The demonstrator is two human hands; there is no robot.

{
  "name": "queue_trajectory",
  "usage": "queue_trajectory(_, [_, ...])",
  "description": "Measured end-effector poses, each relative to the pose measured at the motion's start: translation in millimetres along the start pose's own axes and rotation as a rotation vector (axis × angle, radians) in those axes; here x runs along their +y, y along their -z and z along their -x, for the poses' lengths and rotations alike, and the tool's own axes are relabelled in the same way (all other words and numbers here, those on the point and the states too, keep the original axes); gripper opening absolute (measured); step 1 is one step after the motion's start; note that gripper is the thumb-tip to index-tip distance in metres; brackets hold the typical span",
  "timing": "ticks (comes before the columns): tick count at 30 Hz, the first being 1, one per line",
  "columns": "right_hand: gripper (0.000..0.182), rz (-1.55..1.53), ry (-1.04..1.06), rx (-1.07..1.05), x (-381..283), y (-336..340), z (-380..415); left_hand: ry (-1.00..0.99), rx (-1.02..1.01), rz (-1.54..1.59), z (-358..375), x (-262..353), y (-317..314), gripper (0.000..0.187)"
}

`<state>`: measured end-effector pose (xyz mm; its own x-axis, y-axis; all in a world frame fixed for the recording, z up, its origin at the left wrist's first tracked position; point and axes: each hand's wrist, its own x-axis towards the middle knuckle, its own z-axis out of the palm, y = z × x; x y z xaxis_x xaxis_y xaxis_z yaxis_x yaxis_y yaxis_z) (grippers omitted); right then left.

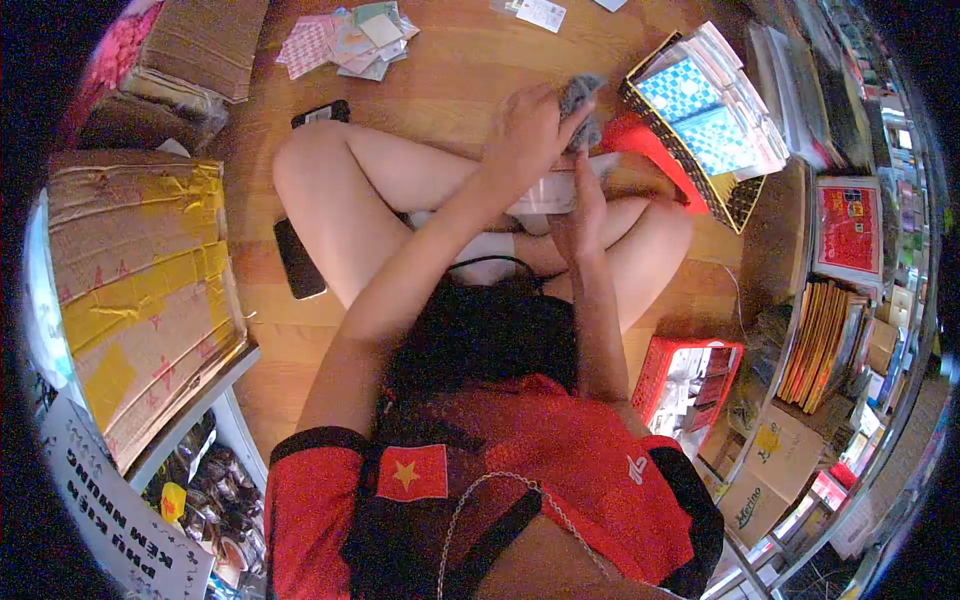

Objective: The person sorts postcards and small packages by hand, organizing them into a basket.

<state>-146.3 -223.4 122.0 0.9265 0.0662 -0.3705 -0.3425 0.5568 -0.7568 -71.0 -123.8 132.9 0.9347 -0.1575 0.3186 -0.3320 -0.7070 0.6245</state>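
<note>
My left hand (525, 135) reaches across my crossed legs, its fingers closed on a crumpled grey piece that looks like soft cloth (580, 98). Just below it is my right hand (582, 205), with a fingertip up against the lower end of the grey piece. A clear plastic packet (548, 195) shows beside the right palm and appears gripped by that hand, though its fingers are partly hidden. What the packet contains cannot be made out.
A woven basket (740, 215) of blue-checked packets (690, 90) stands at front right. Patterned packets (345, 40) lie on the wooden floor ahead. Two dark phone-like objects lie by my left leg. Taped cartons (140, 280) line the left; a red basket (650, 385) and shelves stand right.
</note>
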Motion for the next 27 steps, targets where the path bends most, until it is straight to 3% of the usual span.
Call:
queue_trajectory(3, [0.037, 0.172, 0.083, -0.032, 2, 6, 0, 0.032, -0.066, 0.004, -8, -4, 9, 0.057])
queue_trajectory(7, [0.041, 0.558, 0.205, 0.102, 0, -4, 2, 0.113, -0.059, 0.049, -22, -26, 2, 0.063])
queue_trajectory(11, [0.047, 0.56, 0.207, 0.126, -31, -12, 14, 0.309, 0.014, 0.144, -30, -73, 23, 0.063])
queue_trajectory(14, [0.051, 0.532, 0.279, 0.145, -28, 5, -1, 0.405, 0.294, 0.486, -13, -53, 49, 0.06])
queue_trajectory(15, [0.053, 0.565, 0.311, 0.162, -25, 0, -5, 0.415, 0.249, 0.54, -3, -30, 61, 0.055])
queue_trajectory(18, [0.047, 0.946, 0.497, 0.199, -7, 6, -7, 0.123, 0.253, 0.465, 26, 24, 48, 0.042])
queue_trajectory(20, [0.046, 0.762, 0.468, 0.136, -2, 2, -4, -0.119, 0.204, 0.317, 30, 26, 33, 0.041])
queue_trajectory(22, [0.051, 0.047, 0.247, 0.0, -6, -20, 0, -0.25, 0.193, 0.266, 23, 8, 16, 0.041])
queue_trajectory(23, [0.052, 0.08, 0.215, 0.005, -6, -18, 3, -0.264, 0.228, 0.298, 21, -8, 6, 0.04])
queue_trajectory(25, [0.053, 0.142, 0.151, 0.012, -7, -17, 10, -0.118, 0.15, 0.482, 15, -8, 11, 0.041])
queue_trajectory(27, [0.055, 0.207, 0.145, 0.073, -4, -29, 15, 0.202, -0.07, 0.769, 2, -6, 20, 0.043])
